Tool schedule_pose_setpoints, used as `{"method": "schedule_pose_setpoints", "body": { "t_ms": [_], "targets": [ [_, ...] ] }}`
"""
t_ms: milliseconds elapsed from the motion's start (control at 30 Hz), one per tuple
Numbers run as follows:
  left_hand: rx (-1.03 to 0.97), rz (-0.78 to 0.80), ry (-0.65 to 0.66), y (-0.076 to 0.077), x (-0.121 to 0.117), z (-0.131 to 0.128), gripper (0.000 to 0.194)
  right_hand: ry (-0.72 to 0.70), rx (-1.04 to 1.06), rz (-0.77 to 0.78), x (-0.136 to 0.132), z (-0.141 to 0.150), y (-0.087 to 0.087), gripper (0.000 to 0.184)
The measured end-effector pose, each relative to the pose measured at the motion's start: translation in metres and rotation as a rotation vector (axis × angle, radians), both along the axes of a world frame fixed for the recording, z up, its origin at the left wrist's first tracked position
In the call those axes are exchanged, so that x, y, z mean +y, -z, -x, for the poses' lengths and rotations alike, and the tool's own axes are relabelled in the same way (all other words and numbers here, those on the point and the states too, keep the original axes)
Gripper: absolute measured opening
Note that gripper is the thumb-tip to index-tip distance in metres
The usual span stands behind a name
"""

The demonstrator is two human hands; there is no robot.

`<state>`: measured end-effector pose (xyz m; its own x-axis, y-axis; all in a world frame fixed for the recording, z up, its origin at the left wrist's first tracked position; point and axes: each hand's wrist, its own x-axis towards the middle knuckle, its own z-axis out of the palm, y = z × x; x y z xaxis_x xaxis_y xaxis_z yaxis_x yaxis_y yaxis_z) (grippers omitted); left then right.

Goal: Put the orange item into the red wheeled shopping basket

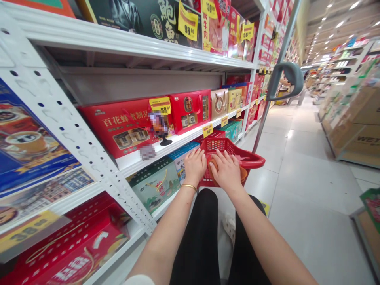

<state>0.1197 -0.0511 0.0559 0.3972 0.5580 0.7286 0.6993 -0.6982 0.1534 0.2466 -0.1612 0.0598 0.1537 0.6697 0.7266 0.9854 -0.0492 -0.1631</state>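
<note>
Both my hands reach down to a red plastic shopping basket [246, 157] on the floor beside the shelves. My left hand [194, 165], a gold bangle on its wrist, rests with curled fingers on the basket's near rim. My right hand [227, 171] lies over an orange-brown object [242, 174] at the same rim, fingers bent around it. What that object is I cannot make out. The basket's grey pull handle [285, 81] stands up on a slanted pole above it. My legs in black trousers show below.
White metal shelving [74, 130] runs along the left, stacked with red gift boxes [124, 124], green boxes [156, 183] and yellow price tags. A tiled aisle stretches ahead on the right. Cardboard display stands [356, 126] line the right side.
</note>
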Motion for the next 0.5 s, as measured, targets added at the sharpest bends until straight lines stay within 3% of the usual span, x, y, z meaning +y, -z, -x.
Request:
{"method": "schedule_pose_setpoints", "body": {
  "t_ms": [200, 500],
  "targets": [
    [-0.006, 0.026, 0.007, -0.002, 0.000, -0.001, 0.043, 0.001, 0.001, 0.006, -0.002, -0.010, -0.002, 0.045],
    [0.017, 0.009, 0.047, -0.003, -0.008, -0.022, 0.042, 0.195, 0.061, -0.015, -0.014, -0.069, 0.004, 0.049]
  ]
}}
